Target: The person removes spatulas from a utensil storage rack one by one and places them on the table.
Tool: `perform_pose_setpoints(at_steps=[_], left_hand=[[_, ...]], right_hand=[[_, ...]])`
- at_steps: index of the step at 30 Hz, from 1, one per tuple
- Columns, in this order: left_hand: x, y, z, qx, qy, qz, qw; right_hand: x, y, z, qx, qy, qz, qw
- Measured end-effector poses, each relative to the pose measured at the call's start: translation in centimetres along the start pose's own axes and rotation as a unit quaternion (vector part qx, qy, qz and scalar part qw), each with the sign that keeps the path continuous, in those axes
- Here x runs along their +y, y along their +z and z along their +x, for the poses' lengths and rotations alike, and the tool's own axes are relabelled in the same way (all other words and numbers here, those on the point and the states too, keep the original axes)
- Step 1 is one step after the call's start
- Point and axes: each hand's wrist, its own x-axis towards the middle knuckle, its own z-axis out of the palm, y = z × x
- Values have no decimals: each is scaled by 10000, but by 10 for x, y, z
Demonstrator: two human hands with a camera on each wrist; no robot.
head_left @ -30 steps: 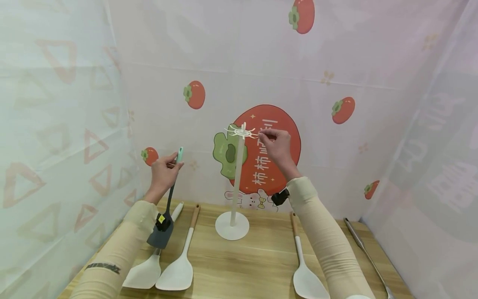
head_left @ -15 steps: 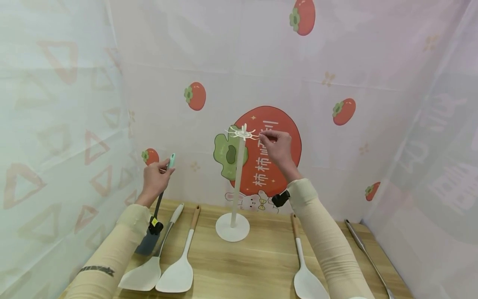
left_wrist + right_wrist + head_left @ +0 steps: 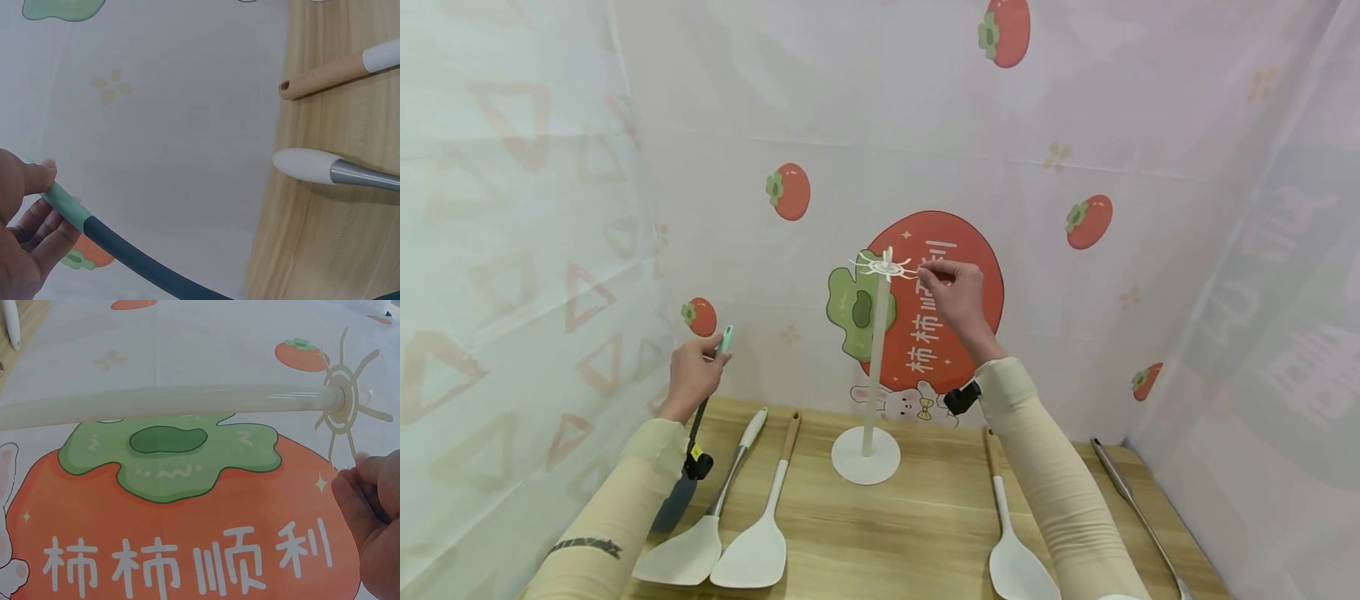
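My left hand grips a dark spatula by its mint-green handle end, pinched between thumb and fingers. The spatula's dark blade hangs low at the left, partly hidden behind the forearm. With thumb and fingertips my right hand pinches one hook of the white rack top. That top is a ring of curved hooks on a tall white pole with a round base. No utensil hangs from the hooks.
On the wooden table lie a white turner with a white-and-steel handle, a wooden-handled white turner, a wooden-handled white ladle-like utensil and a steel-handled utensil. Printed cloth walls surround the table.
My left hand has moved left and slightly down with the spatula, whose blade has swung left off the white turner. The right hand stays at the rack's hook.
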Motion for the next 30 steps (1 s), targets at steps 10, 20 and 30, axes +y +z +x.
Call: perform_pose_setpoints(at_steps=[10, 20, 30], left_hand=[[-15, 1, -2, -100, -305, 116, 9994], [-29, -3, -8, -215, -569, 123, 9981], [-39, -5, -14, -359, -712, 282, 9964]], right_hand=[[-1, -1, 0, 21, -28, 4, 10000], [0, -1, -2, -6, 16, 26, 10000], [1, -2, -1, 3, -154, 89, 9998]])
